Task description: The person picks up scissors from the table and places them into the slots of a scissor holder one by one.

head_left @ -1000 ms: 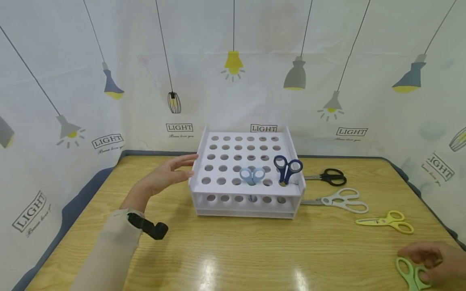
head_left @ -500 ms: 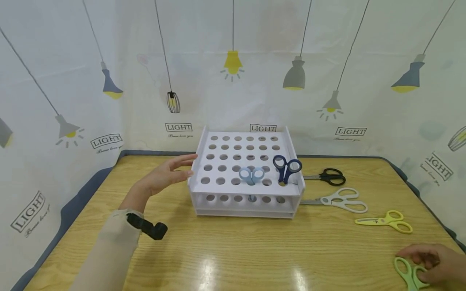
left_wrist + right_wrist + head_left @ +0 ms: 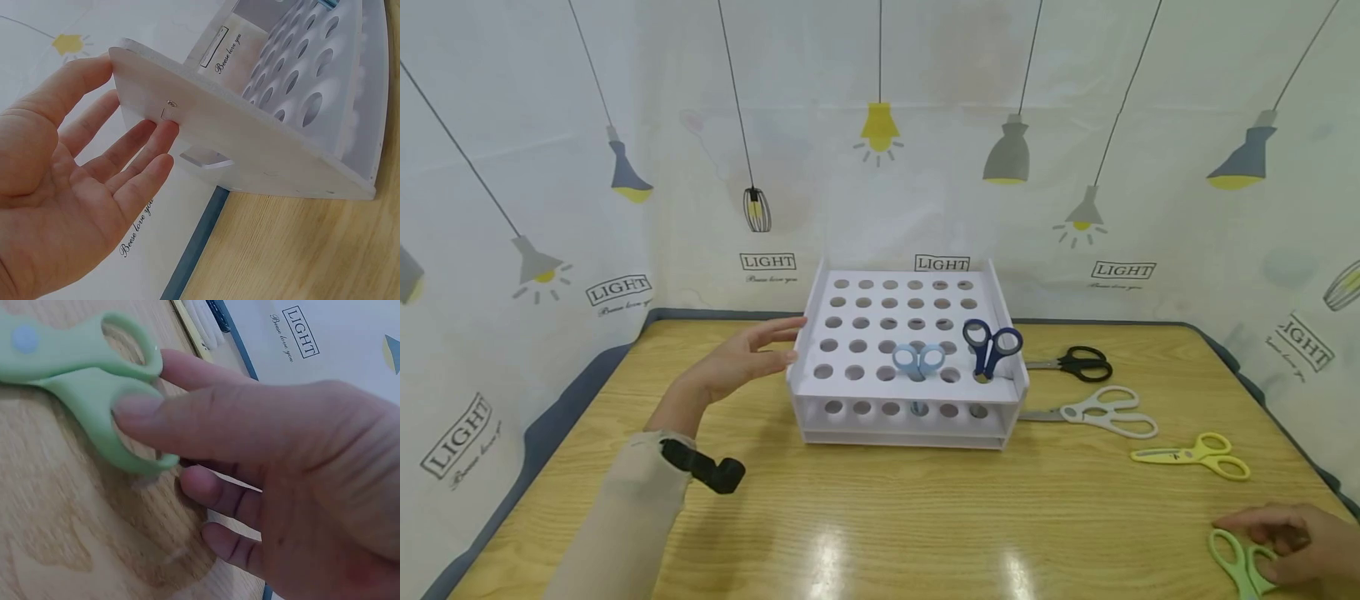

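A white rack (image 3: 850, 388) with rows of round holes stands at the back of the wooden table. My left hand (image 3: 730, 367) touches its left side panel with straight fingers, as the left wrist view also shows. Light blue scissors (image 3: 917, 363) and dark blue scissors (image 3: 988, 358) stand in front-row holes, handles up. At the lower right, my right hand (image 3: 1303, 550) pinches a handle loop of pale green scissors (image 3: 81, 372), with the thumb over the loop and the index finger at the other loop. Their blades are cut off by the frame edges.
Black-handled scissors (image 3: 1082, 364), white-handled scissors (image 3: 1105, 412) and yellow scissors (image 3: 1195, 456) lie to the right of the rack. The tips of the black and white ones pass behind its right panel. A printed curtain (image 3: 715, 167) encloses the table's back and sides.
My right hand and the green scissors have shifted very slightly left. The left hand stays at the rack's side, and the other scissors have not moved.
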A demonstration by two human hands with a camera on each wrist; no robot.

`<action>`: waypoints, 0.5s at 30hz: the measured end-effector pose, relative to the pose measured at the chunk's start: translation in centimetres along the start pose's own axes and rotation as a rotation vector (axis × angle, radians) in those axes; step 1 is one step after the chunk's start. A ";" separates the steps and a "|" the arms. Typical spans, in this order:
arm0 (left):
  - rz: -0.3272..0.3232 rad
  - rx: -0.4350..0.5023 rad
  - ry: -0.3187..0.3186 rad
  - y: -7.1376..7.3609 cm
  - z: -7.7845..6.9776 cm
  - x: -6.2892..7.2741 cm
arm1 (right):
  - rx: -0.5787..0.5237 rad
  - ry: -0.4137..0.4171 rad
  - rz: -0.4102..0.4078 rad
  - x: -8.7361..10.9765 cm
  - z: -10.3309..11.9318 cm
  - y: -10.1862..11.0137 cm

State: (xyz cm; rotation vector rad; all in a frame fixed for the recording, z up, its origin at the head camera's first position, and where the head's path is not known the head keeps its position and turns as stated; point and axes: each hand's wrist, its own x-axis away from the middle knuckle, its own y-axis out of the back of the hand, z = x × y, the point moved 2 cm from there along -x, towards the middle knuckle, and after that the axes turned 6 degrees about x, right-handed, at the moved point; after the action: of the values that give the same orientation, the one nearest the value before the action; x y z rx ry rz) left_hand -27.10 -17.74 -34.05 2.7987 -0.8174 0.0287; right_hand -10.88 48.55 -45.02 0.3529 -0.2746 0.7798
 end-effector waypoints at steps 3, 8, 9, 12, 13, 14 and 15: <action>-0.004 0.000 0.004 0.0 0.0 0.0 | 0.052 -0.003 -0.001 0.1 0.1 0.1; -0.006 -0.002 0.009 0.0 -0.2 0.0 | -0.020 -0.051 0.021 0.2 0.2 0.2; -0.007 0.001 0.011 0.0 -0.2 0.0 | -0.032 -0.064 0.019 0.2 0.2 0.1; -0.005 0.001 0.009 0.0 -0.2 0.0 | -0.035 -0.058 0.006 0.1 0.3 -0.1; -0.005 0.002 0.010 0.0 -0.1 0.0 | -0.021 -0.045 -0.005 0.0 0.3 -0.2; -0.005 0.002 0.010 0.0 -0.1 -0.1 | -0.034 -0.016 -0.006 -0.1 0.2 -0.4; -0.005 0.002 0.010 0.0 -0.1 -0.1 | -0.038 0.011 -0.012 -0.2 0.2 -0.5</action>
State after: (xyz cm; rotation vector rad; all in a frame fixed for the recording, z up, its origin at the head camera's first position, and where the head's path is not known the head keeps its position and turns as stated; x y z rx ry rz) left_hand -27.20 -17.67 -33.98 2.7998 -0.8080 0.0427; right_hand -10.64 48.04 -45.03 0.3141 -0.2763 0.7641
